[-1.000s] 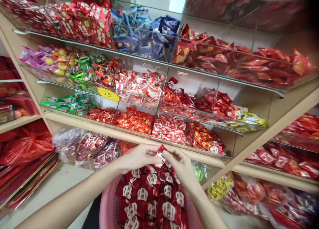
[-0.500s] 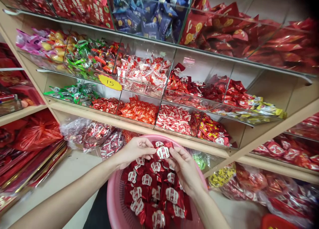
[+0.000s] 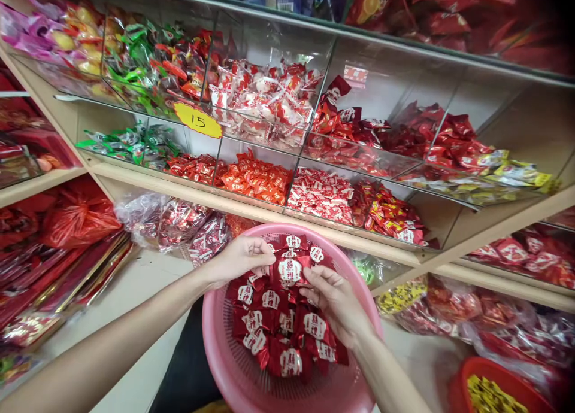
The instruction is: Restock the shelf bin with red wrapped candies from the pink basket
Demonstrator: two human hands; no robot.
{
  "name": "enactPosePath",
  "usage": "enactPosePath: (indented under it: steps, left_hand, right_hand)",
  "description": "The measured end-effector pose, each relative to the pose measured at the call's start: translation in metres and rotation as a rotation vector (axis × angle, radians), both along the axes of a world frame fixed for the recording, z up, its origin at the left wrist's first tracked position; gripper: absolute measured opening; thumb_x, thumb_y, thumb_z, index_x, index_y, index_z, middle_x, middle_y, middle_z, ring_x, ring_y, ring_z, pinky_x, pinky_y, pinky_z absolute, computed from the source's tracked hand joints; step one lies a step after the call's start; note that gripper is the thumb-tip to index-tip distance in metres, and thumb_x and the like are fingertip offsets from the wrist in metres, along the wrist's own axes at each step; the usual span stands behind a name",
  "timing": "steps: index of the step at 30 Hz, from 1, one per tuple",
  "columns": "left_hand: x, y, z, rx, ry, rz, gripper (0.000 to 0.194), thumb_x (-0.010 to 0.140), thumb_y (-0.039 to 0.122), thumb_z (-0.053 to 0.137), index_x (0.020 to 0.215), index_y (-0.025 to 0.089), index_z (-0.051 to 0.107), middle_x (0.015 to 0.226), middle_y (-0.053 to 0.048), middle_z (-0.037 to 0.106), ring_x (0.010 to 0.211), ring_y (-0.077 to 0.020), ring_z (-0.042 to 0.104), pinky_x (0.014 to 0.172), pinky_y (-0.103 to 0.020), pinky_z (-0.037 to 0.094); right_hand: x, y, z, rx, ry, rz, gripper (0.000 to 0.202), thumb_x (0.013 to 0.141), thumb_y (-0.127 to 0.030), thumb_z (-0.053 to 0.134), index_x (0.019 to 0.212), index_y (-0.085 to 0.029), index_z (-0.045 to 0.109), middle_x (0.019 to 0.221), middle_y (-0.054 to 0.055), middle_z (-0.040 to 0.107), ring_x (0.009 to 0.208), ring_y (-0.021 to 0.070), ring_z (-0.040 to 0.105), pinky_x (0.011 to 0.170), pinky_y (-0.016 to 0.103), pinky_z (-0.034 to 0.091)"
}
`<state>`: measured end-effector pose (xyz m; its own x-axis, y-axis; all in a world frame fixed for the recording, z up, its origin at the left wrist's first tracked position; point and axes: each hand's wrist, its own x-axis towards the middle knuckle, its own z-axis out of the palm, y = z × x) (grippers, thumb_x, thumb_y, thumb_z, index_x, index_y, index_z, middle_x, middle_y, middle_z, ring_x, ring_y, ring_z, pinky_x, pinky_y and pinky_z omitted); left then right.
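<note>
Between my two hands, over the far half of a pink plastic basket [image 3: 215, 347], is a dark red candy packet [image 3: 290, 270] with a white printed label. My left hand [image 3: 245, 258] pinches its left edge between thumb and fingers. On its right edge, my right hand [image 3: 335, 296] grips with thumb and index finger, the other fingers curled below. Beneath lie several more red packets [image 3: 291, 361] of the same kind, heaped in the basket, their labels mostly facing up.
A wooden shelf rack [image 3: 251, 221] with clear compartments of wrapped sweets stands just beyond the basket. A yellow tag [image 3: 197, 120] reads 15. Bagged sweets [image 3: 209, 236] lie under the shelf. At lower right is a red tub [image 3: 467, 371] with yellow-wrapped sweets; red bags [image 3: 81, 218] fill the left.
The view has tilted downward, so more of the basket and the red tub shows. Both hands still hold the packet by its two edges, its label now facing up more fully.
</note>
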<state>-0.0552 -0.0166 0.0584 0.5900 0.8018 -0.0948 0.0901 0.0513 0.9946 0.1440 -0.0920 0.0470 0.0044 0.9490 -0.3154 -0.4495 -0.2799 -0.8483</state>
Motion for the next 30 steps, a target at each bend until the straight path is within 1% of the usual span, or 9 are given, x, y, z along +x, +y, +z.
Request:
enactPosePath:
  steps: [3,5,6,8,10,12,18,25,30]
  left_hand:
    - [0.0,0.001,-0.012,0.01,0.054,-0.011,0.02,0.075,0.033,0.061,0.072,0.015,0.055,0.06,0.004,0.057,0.05,-0.0076,0.052,0.052,-0.022,0.044]
    - [0.0,-0.001,-0.016,0.102,0.143,0.016,0.018,0.076,0.032,0.058,0.08,0.015,0.056,0.063,0.002,0.059,0.054,-0.0099,0.054,0.055,-0.025,0.046]
    - [0.0,-0.003,-0.016,0.194,0.2,0.04,0.02,0.077,0.03,0.055,0.089,0.014,0.057,0.071,-0.001,0.062,0.061,-0.0121,0.057,0.06,-0.027,0.048]
    - [0.002,-0.011,-0.011,0.435,0.31,0.062,0.034,0.08,0.027,0.051,0.112,0.015,0.053,0.101,-0.008,0.063,0.089,-0.0183,0.06,0.078,-0.034,0.048]
    - [0.004,-0.021,-0.005,0.648,0.419,0.0,0.049,0.081,0.03,0.052,0.127,0.018,0.043,0.13,-0.011,0.049,0.118,-0.024,0.045,0.097,-0.041,0.038]
    - [0.007,-0.028,-0.001,0.759,0.53,-0.102,0.056,0.08,0.033,0.056,0.132,0.019,0.039,0.138,-0.012,0.042,0.128,-0.0276,0.034,0.103,-0.045,0.029]
    - [-0.002,-0.026,-0.005,0.802,0.68,-0.235,0.046,0.084,0.031,0.053,0.127,0.018,0.044,0.126,-0.012,0.053,0.115,-0.0254,0.049,0.094,-0.037,0.039]
    - [-0.018,-0.036,-0.01,0.732,0.982,-0.429,0.042,0.068,0.018,0.067,0.109,0.013,0.058,0.11,-0.014,0.059,0.103,-0.0309,0.054,0.084,-0.04,0.041]
    - [-0.012,-0.045,-0.017,0.728,1.046,-0.439,0.045,0.06,0.016,0.073,0.103,0.012,0.061,0.106,-0.014,0.062,0.098,-0.0319,0.056,0.08,-0.038,0.041]
  right_hand:
    - [-0.002,-0.002,-0.007,-0.016,-0.021,0.013,0.016,0.063,-0.028,0.078,0.069,-0.017,0.067,0.071,-0.003,0.062,0.067,0.0072,0.055,0.07,0.022,0.05]
    - [-0.004,-0.002,-0.01,-0.029,-0.029,-0.002,0.017,0.062,-0.028,0.078,0.068,-0.017,0.067,0.07,-0.004,0.062,0.067,0.0074,0.055,0.07,0.023,0.05]
    - [-0.004,-0.002,-0.011,-0.037,-0.034,-0.007,0.017,0.061,-0.028,0.079,0.067,-0.017,0.067,0.07,-0.004,0.061,0.067,0.0075,0.055,0.071,0.023,0.05]
    - [-0.006,-0.002,-0.012,-0.047,-0.041,-0.007,0.018,0.06,-0.029,0.079,0.066,-0.017,0.066,0.07,-0.004,0.061,0.068,0.008,0.056,0.073,0.025,0.051]
    - [-0.008,-0.001,-0.012,-0.046,-0.042,0.009,0.019,0.06,-0.029,0.079,0.067,-0.017,0.066,0.071,-0.003,0.062,0.07,0.0084,0.056,0.074,0.026,0.05]
    - [-0.012,-0.002,-0.01,-0.04,-0.038,0.033,0.02,0.06,-0.03,0.079,0.068,-0.017,0.066,0.072,-0.003,0.063,0.07,0.0087,0.057,0.075,0.026,0.05]
    - [-0.016,-0.008,-0.008,-0.045,-0.057,0.133,0.022,0.063,-0.033,0.077,0.072,-0.016,0.065,0.075,-0.002,0.063,0.072,0.0104,0.06,0.077,0.028,0.048]
    - [0.008,-0.009,-0.015,-0.051,-0.151,0.137,0.028,0.07,-0.037,0.071,0.088,-0.018,0.063,0.095,0.003,0.064,0.085,0.0156,0.062,0.082,0.032,0.046]
    - [0.018,-0.009,-0.013,-0.055,-0.164,0.102,0.031,0.068,-0.035,0.073,0.092,-0.019,0.063,0.092,0.003,0.065,0.081,0.0135,0.062,0.077,0.028,0.047]
